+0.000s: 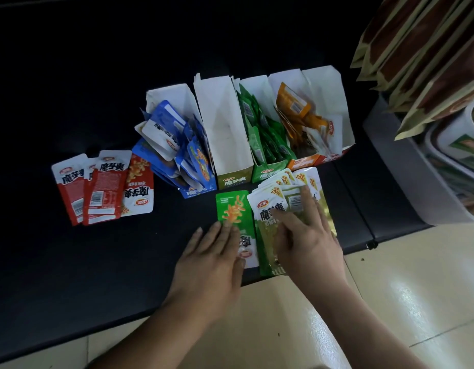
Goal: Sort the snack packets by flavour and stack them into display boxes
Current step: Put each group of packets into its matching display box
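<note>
Packets in olive (270,209) lay fanned on the near part of the black top (70,262), just near of the row of boxes, with one green packet (231,209) touching their left edge. The right hand (307,235) was spread flat over the fan, its fingers pressing down. Whether the thumb had hooked under an edge could not be told. The left hand (211,265) rested with straight fingers on the near half of the green packet.

The olive box (234,178) stood empty between the blue box (195,193) and the green box (267,173), so the fan probably belonged there.

Several things could go wrong from here:

- The green packet sat so close that a sweep to gather the fan might drag it along and mix the flavours.
- The fan's near ends lay close to the top's edge, so a pull toward the person could tip slick packets onto the floor.
- Unsquared, the fan would likely catch on the narrow box walls.
- The blue box (already overfull and spilling left) might shed packets if nudged.

Red packets (102,187) lay loose, well to the left.
</note>
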A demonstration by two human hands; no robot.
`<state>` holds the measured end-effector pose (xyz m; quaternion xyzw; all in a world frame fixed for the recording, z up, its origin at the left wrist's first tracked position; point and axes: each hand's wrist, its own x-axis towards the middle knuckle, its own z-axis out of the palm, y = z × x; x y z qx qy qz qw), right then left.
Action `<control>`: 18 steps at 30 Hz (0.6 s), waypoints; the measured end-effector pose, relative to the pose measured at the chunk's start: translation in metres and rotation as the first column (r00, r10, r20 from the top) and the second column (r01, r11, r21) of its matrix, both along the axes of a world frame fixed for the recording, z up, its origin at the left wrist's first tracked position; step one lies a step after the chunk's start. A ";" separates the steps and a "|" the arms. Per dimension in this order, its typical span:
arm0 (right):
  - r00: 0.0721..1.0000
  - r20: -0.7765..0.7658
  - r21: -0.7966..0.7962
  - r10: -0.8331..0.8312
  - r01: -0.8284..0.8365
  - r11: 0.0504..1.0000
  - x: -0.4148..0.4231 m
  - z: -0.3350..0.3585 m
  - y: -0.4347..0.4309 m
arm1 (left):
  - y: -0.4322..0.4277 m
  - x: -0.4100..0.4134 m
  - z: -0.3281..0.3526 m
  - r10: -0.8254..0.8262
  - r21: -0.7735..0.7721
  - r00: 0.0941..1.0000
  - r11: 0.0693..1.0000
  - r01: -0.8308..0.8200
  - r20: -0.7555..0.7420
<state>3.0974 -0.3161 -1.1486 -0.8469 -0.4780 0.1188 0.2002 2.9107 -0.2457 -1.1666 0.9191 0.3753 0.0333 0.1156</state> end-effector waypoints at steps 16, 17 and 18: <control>0.996 -0.018 -0.113 0.086 -0.087 0.990 0.010 0.008 -0.003 | 0.017 -0.016 0.028 0.596 -0.631 0.800 0.646 -0.429 0.067; 0.995 -0.054 -0.139 0.086 -0.093 0.986 0.013 0.012 -0.003 | 0.012 -0.020 0.039 0.568 -0.615 0.818 0.679 -0.402 0.093; 0.992 -0.095 -0.173 0.083 -0.098 0.980 0.016 0.016 -0.004 | 0.008 -0.022 0.053 0.536 -0.595 0.835 0.713 -0.371 0.122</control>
